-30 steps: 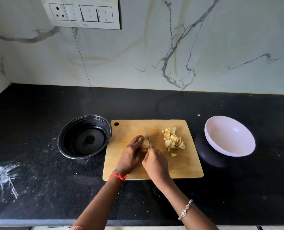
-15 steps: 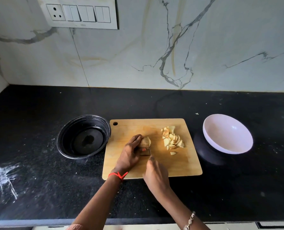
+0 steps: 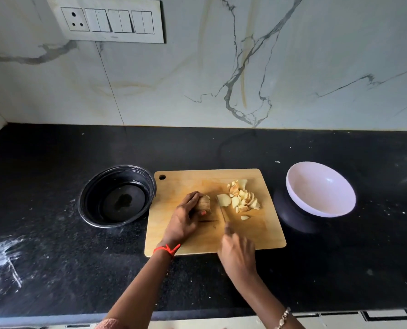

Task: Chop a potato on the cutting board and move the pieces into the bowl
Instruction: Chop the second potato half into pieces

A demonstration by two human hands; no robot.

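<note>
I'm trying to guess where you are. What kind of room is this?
Most likely a home kitchen: a wooden cutting board with cut potato pieces lies on a dark counter, a white bowl stands beside it, and a marble-look wall rises behind.

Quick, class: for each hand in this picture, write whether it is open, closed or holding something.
Left hand: closed, gripping the uncut potato chunk.
Right hand: closed, holding the knife.
</note>
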